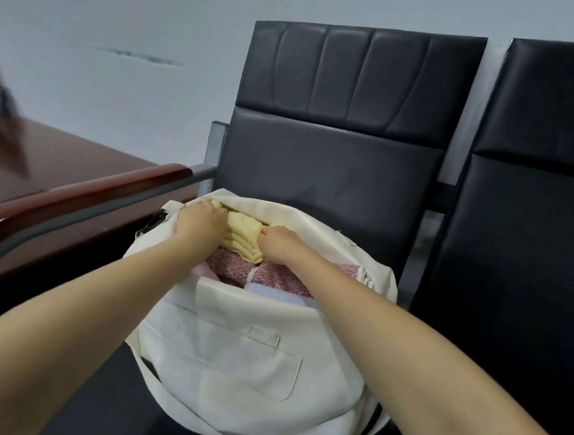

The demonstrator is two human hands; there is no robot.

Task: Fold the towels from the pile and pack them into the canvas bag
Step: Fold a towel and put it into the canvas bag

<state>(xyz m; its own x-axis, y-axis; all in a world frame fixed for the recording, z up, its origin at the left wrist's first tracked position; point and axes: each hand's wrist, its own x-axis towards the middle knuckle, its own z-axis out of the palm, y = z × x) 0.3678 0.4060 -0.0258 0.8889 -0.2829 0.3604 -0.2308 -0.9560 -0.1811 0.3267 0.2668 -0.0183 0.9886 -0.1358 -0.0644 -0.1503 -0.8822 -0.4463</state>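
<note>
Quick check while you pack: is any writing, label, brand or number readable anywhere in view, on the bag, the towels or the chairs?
No readable text anywhere.
Canvas bag: plain; the small tab on its pocket looks blank.
Yellow towel and pink towels: pattern only, no letters.
Black chairs: no label visible.
Wall mark: a scuff, not writing.
</note>
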